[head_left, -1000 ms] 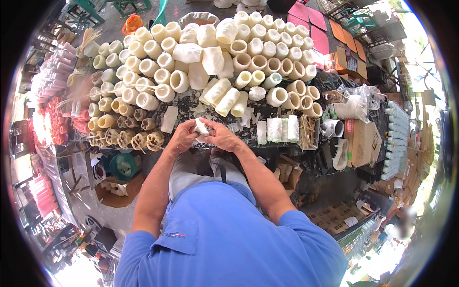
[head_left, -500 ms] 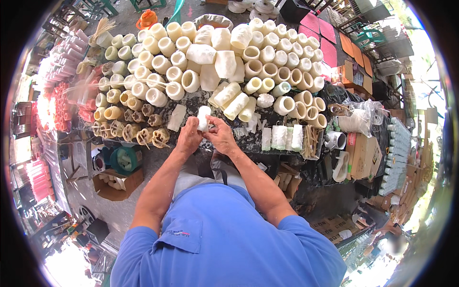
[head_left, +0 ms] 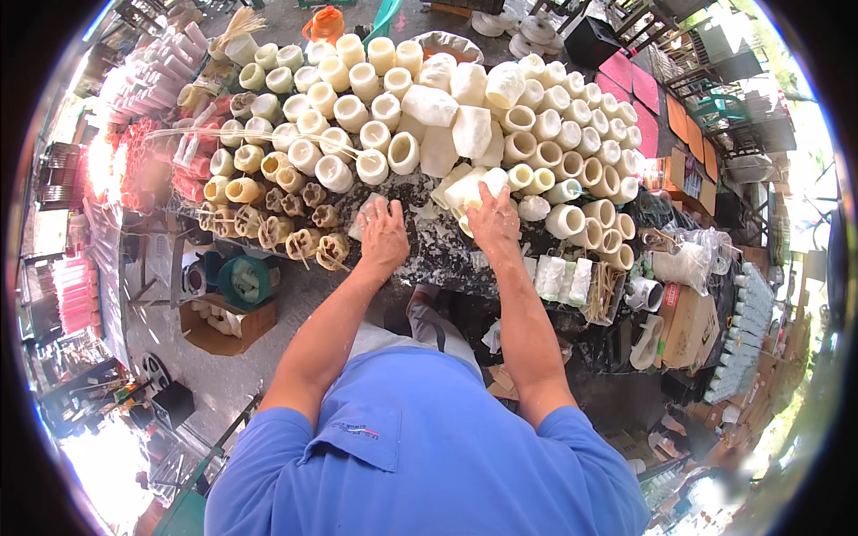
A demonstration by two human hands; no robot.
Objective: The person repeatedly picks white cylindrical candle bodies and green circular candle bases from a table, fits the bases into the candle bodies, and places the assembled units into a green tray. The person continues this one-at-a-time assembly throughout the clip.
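Observation:
My left hand (head_left: 384, 238) is over the table's near edge, fingers apart and pointing away from me. They lie against a pale, whitish block (head_left: 361, 217); my thumb is mostly hidden. Further right, my right hand (head_left: 495, 219) has its fingers bent over a cream-white wax piece (head_left: 463, 190) on top of pale cylinders. Its underside and my fingertips' exact hold are partly hidden. Many hollow cream wax cylinders (head_left: 350, 113) stand in rows behind both hands. Faceted whitish lumps (head_left: 472, 131) are heaped in the middle.
White flakes litter the dark tabletop (head_left: 429, 246). Brownish cylinders with scalloped openings (head_left: 304, 243) line the left front. White pillars (head_left: 565, 279) stand beside a bundle of thin sticks (head_left: 601, 293). Below left are a cardboard box (head_left: 228, 326) and a teal bucket (head_left: 246, 281).
My hands were together on a small white cylinder; now they are apart. The left reaches onto the pale block, the right onto the wax piece. The view has shifted left.

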